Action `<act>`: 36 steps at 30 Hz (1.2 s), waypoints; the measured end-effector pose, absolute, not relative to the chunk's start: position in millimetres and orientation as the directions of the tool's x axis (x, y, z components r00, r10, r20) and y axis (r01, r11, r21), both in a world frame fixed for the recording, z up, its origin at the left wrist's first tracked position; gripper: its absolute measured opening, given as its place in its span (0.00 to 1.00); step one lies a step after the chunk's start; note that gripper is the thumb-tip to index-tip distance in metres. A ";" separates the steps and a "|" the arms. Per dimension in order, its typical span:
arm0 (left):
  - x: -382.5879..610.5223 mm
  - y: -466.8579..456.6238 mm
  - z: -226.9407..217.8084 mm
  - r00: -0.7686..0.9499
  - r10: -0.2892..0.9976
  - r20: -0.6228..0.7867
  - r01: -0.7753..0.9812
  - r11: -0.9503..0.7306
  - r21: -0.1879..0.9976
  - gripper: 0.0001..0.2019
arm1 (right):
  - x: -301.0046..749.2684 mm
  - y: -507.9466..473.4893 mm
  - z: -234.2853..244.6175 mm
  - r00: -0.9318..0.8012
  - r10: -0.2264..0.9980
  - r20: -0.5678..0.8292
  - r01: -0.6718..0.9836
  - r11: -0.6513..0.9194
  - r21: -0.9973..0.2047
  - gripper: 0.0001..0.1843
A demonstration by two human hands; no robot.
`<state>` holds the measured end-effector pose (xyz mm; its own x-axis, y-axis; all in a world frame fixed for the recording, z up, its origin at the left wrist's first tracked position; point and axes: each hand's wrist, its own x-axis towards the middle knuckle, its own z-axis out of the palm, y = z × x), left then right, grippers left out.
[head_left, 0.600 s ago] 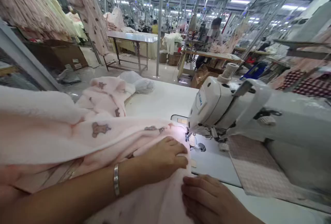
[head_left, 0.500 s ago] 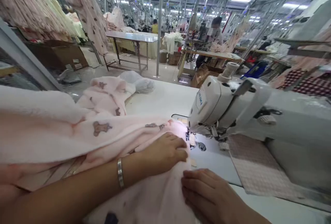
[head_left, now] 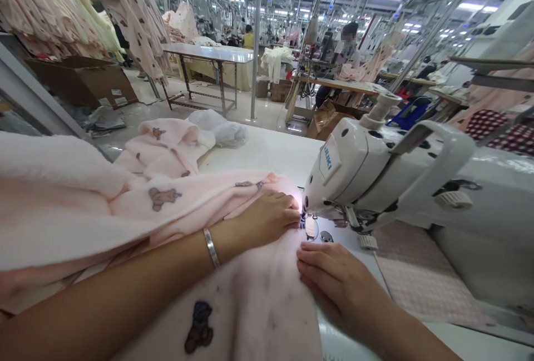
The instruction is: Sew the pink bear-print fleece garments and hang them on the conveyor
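Note:
Pale pink fleece fabric (head_left: 267,294) printed with brown bears spreads across the table and over its left part. Its right edge runs up to the needle area of a white sewing machine (head_left: 346,155), where a small lamp glows. My left hand (head_left: 269,219), with a silver bracelet at the wrist, is closed on the fleece just left of the presser foot (head_left: 303,219). Close to the machine's plate, my right hand (head_left: 337,275) has its fingers together on the fabric's edge; its thumb is hidden.
A pink checked cloth (head_left: 425,272) lies under the machine arm. Clear plastic (head_left: 221,127) sits at the table's back edge. Beyond stand a metal-legged table (head_left: 208,52), cardboard boxes (head_left: 92,83), hanging garments (head_left: 129,16) and a person (head_left: 348,49) at another workstation.
Both hands have moved away from me toward the needle, and the fleece has shifted forward with them. A dark bear print shows more fully near the bottom. The view has shifted slightly.

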<state>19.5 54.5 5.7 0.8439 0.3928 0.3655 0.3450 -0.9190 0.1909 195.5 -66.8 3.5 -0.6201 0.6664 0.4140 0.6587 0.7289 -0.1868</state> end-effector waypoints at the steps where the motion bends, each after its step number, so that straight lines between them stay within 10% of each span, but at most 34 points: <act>1: 20.7 56.6 6.6 0.842 0.397 0.366 0.351 -0.917 0.190 0.10 | 196.2 -65.2 2.6 -0.613 0.673 0.414 0.668 0.721 -0.184 0.12; 18: 11.0 30.4 5.6 0.751 0.587 0.304 0.549 -0.810 0.206 0.10 | 193.7 -68.7 -0.6 -0.376 0.879 0.292 0.888 0.432 -0.159 0.11; 28: 47.7 123.2 12.1 0.850 0.415 0.324 0.376 -0.909 0.179 0.07 | 245.7 -38.8 -13.3 -0.284 0.871 0.402 0.952 0.307 0.007 0.13; 36: 4.8 16.3 37.1 0.745 0.616 0.256 0.509 -0.773 0.379 0.07 | 192.5 -64.7 9.6 -0.596 0.676 0.433 0.693 0.706 -0.148 0.10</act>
